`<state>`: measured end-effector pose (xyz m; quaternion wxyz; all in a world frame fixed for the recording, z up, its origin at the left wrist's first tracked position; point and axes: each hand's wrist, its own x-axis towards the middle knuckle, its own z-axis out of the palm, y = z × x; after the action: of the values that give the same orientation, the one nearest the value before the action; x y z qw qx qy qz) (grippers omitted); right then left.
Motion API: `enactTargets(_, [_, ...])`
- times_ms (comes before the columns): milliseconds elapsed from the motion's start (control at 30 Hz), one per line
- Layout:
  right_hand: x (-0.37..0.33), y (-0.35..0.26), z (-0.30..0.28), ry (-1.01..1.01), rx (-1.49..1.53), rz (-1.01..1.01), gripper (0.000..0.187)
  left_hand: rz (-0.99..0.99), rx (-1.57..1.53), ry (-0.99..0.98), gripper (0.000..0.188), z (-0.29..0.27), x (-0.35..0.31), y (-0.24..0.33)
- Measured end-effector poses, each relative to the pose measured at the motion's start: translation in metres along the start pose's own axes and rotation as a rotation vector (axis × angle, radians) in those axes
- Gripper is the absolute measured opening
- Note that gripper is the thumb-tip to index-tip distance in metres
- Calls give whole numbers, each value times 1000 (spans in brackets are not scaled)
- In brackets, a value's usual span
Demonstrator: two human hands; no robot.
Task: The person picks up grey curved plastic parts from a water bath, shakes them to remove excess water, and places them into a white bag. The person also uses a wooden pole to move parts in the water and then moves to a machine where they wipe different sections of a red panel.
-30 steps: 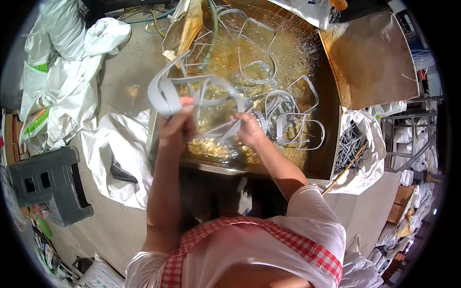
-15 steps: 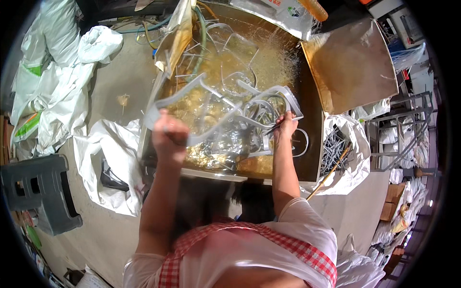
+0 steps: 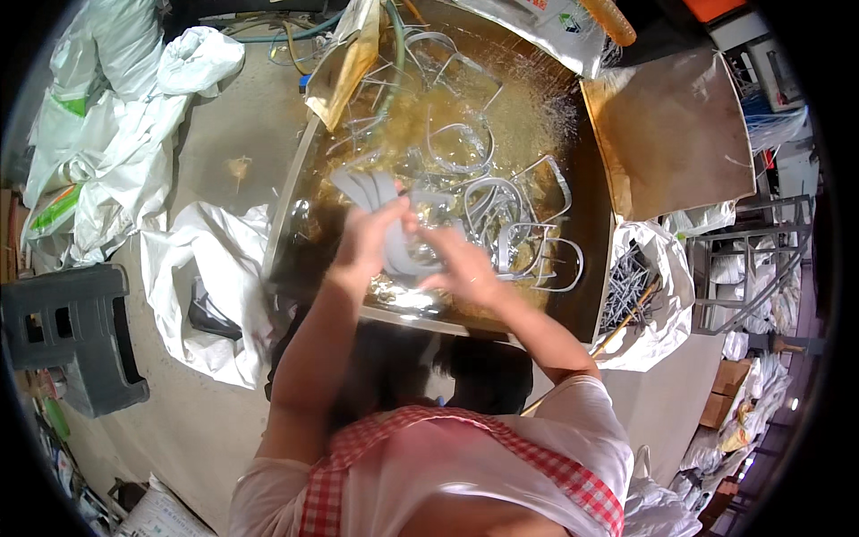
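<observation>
A folded bundle of pale grey, flat plastic-looking strips [image 3: 369,188] is in my left hand [image 3: 362,242], blurred by motion, over the near left of a water-filled tub. The fingers of that hand are closed round it. My right hand [image 3: 470,268] is at the bundle's right side, thumb and fingers apart, the fingertips close to the strips; whether they touch is blurred. More curved grey strips [image 3: 492,201] lie loosely tangled in the shallow, yellowish water to the right and beyond. The tub [image 3: 286,215] has a raised pale rim.
A green hose [image 3: 396,54] runs into the far side of the tub. A stained board [image 3: 671,134] leans at the far right. An open white sack of grey pieces [image 3: 626,286] stands right; another white sack [image 3: 210,295] and a dark plastic stool [image 3: 76,331] are left.
My hands have come together from either side of the tub. The wide strip loop that stretched between them is now a compact bundle in my left hand. My right hand has left the tangled strips.
</observation>
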<state>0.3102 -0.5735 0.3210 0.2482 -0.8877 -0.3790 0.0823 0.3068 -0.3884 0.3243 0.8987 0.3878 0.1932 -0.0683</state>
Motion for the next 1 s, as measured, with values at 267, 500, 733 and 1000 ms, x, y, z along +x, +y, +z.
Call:
enactTargets(267, [-37,144,-45,978,438,645,46,73,430,-93,30,-7,-17,31])
enactTargets(500, [8,68,-103,332,-110,88,41,-56,1703,-470,32,24,-28,-20])
enactTargets(733, [-14,209,-182,1680,37,650,34,-112,541,-402,37,11,-41,-1])
enactTargets(1000, [-15,188,-142,1195,8,318,21,130,301,-150,31,4,-20,-13])
